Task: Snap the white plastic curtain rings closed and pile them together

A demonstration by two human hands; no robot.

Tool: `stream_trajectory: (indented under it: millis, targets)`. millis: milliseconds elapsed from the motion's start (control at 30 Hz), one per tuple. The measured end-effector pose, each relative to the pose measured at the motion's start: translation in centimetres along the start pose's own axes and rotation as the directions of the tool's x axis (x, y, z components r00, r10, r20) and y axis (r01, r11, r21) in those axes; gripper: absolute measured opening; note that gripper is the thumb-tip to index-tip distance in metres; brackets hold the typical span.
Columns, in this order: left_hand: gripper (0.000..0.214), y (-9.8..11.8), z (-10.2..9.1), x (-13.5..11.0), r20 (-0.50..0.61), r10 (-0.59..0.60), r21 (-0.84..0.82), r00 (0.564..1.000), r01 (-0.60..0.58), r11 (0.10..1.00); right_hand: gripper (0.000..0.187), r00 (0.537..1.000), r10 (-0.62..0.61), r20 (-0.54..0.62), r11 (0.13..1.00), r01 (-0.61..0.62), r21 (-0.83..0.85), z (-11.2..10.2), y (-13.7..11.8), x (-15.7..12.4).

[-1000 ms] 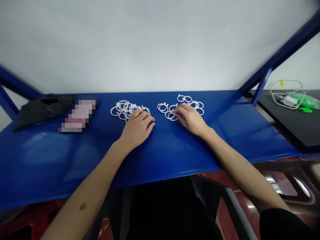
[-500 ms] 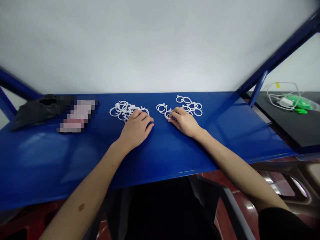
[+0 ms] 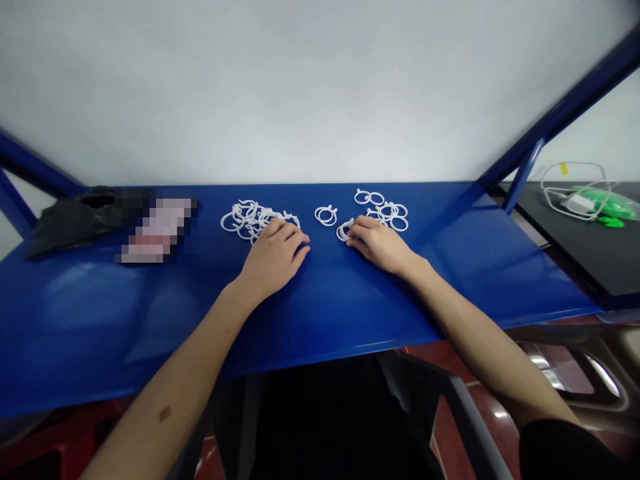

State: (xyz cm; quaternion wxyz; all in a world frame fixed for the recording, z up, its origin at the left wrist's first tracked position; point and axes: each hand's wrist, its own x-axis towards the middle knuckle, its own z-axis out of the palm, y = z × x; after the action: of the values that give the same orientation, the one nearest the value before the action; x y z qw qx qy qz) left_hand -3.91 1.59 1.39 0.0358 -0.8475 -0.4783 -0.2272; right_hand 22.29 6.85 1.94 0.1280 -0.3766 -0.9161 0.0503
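My left hand (image 3: 275,259) rests on the blue tabletop (image 3: 320,293) with its fingers apart, at the near edge of a tangled pile of white rings (image 3: 246,213) with small eyelets, like curtain rings. Part of that pile is hidden beneath the fingers. To the right, my right hand (image 3: 383,245) has thumb and fingers closed on a white ring (image 3: 341,231), which seems to overlap another. Two overlapping rings (image 3: 326,211) lie between the hands. Behind my right hand is a looser group of rings (image 3: 393,213), with a linked-looking pair (image 3: 369,198) farther back.
A black plastic bag (image 3: 70,223) and a blurred-out flat item (image 3: 157,230) lie on the left. Blue frame posts (image 3: 523,175) flank the table. Beyond the right one, a dark surface holds a white charger with cable (image 3: 579,202) and a green item (image 3: 613,203).
My right hand has shifted slightly right, drawing the ring a little that way. The left hand stays at the pile. The whole view has moved slightly.
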Motion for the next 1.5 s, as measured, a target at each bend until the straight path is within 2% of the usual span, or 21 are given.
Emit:
stream_trajectory:
  millis: [133,267,367,467,533,600,700,900,967,1033,1133,1233,1333,1400,1500]
  targets:
    - [0.023,0.1,0.1,0.0,-0.008,0.014,0.005,1.0,-0.014,1.0,0.017,1.0,-0.026,-0.001,0.999,0.026,-0.044,0.2,-0.5,0.1]
    - [0.021,0.9,0.0,-0.1,-0.085,0.079,0.014,0.993,-0.078,0.997,0.024,0.99,-0.139,-0.018,0.986,0.136,-0.094,0.2,-2.0,0.1]
    - [0.021,1.6,0.0,-0.1,-0.151,0.178,0.01,0.972,-0.178,0.984,0.029,0.967,-0.25,-0.045,0.962,0.243,-0.121,-0.2,-3.3,-0.1]
    - [0.017,1.9,0.3,-0.1,-0.121,0.271,0.063,0.955,-0.265,0.962,0.032,0.938,-0.342,-0.058,0.933,0.332,-0.142,-0.4,-4.1,-0.4]
    - [0.02,2.0,0.5,-0.1,-0.086,0.293,0.127,0.952,-0.281,0.951,0.034,0.927,-0.372,-0.05,0.92,0.361,-0.154,-0.4,-4.4,-0.5]
    - [0.026,2.2,0.6,0.0,-0.065,0.284,0.195,0.957,-0.267,0.944,0.037,0.928,-0.37,-0.04,0.917,0.358,-0.176,-0.3,-4.8,-0.5]
    - [0.031,3.0,0.6,0.2,-0.059,0.215,0.266,0.975,-0.192,0.944,0.039,0.954,-0.296,-0.041,0.933,0.28,-0.227,0.0,-5.6,-0.3]
    - [0.037,4.2,0.9,0.3,-0.084,0.086,0.257,0.993,-0.062,0.964,0.043,0.99,-0.104,-0.092,0.961,0.076,-0.267,0.3,-7.0,-0.2]
    - [0.037,3.9,1.2,0.4,-0.079,0.094,0.263,0.992,-0.071,0.962,0.041,0.989,-0.124,-0.08,0.965,0.101,-0.242,0.4,-6.6,-0.1]
    - [0.033,3.3,1.4,0.4,-0.08,0.114,0.23,0.99,-0.093,0.969,0.036,0.975,-0.206,-0.086,0.967,0.19,-0.17,0.3,-6.0,0.0]
    - [0.025,1.5,1.3,0.4,-0.141,0.078,0.141,0.987,-0.058,0.988,0.031,0.946,-0.259,-0.197,0.966,0.252,-0.06,-0.2,-4.9,-0.1]
    - [0.02,-1.1,0.8,0.5,-0.237,-0.052,0.073,0.97,0.071,0.995,0.034,0.935,-0.143,-0.325,0.989,0.147,-0.011,-1.0,-3.8,-0.3]
    - [0.023,-3.9,0.2,0.9,-0.276,-0.14,0.077,0.951,0.167,0.983,0.034,0.925,0.025,-0.379,1.0,-0.023,0.012,-1.8,-1.9,-0.5]
    - [0.024,-5.6,-0.1,1.4,-0.235,-0.152,0.103,0.96,0.18,0.978,0.032,0.927,0.129,-0.352,0.991,-0.13,0.02,-2.1,-0.1,-0.7]
    - [0.025,-7.4,-0.1,2.4,-0.113,-0.137,0.136,0.984,0.151,0.979,0.029,0.943,0.215,-0.253,0.973,-0.229,-0.027,-2.3,2.6,-1.1]
